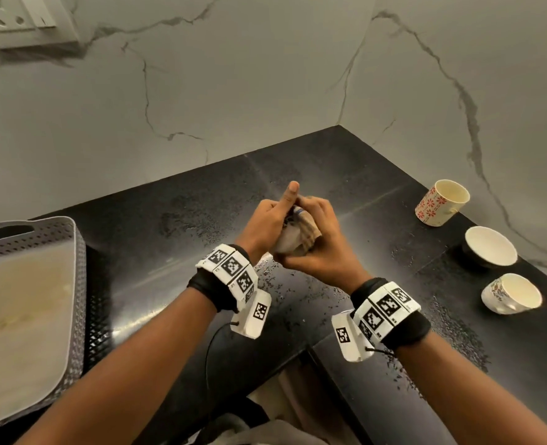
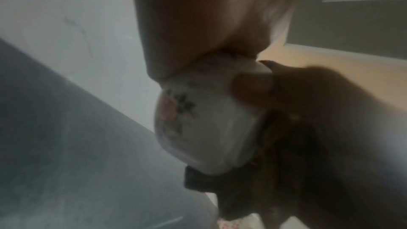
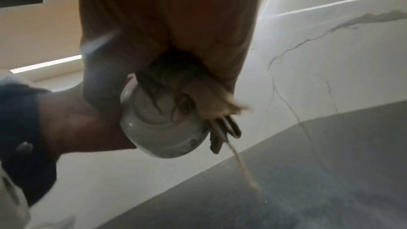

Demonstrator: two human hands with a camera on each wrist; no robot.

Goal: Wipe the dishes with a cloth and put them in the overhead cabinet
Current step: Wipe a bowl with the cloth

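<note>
We hold a small flowered cup (image 2: 198,128) over the tabletop (image 1: 201,200): our left hand (image 1: 265,220) curls its fingers (image 2: 251,86) round its wall, thumb raised, while our right hand (image 1: 317,245) pinches the cloth (image 1: 307,232) against it. Glazed ceramic judged light, stiff, slippery when damp, breakable; grip the body, not the rim. Beyond the fingers, to the right, three more cups (image 1: 442,202) wait.

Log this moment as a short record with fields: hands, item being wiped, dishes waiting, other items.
left hand: holds the cup above the counter
right hand: presses the cloth against the cup
cup: white, floral print, mostly hidden in the head view
waiting: red-flowered mug, white bowl, patterned cup, standing along the wall
other: grey perforated tray at the person's left
</note>
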